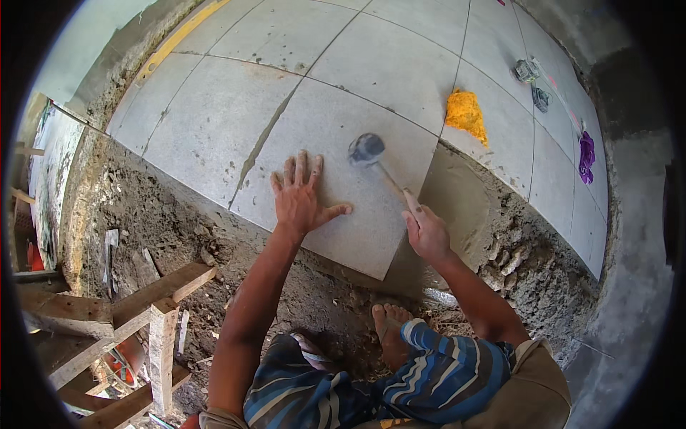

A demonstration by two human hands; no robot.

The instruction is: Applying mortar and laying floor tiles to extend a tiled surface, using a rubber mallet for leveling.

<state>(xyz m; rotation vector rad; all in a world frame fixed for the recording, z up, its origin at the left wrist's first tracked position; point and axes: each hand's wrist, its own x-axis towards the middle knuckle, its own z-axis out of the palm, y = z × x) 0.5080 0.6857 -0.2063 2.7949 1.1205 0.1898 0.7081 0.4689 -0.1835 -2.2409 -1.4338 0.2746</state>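
A large grey floor tile (343,229) lies in front of me, its near corner jutting out over wet mortar. My left hand (299,204) rests flat on it with the fingers spread. In my right hand (427,232) is the wooden handle of a rubber mallet (366,149), gripped near its end. The dark mallet head is slightly blurred and sits over the tile's middle; whether it touches the surface I cannot tell. A wedge-shaped gap runs along the tile's left edge, beside the neighbouring tile (207,129).
Wet mortar (457,193) borders the tile's right side. An orange cloth (466,116) and a purple item (587,157) lie on laid tiles. A yellow level (175,43) lies far left. A wooden frame (163,314) stands at lower left, and rubble (509,257) lies at right.
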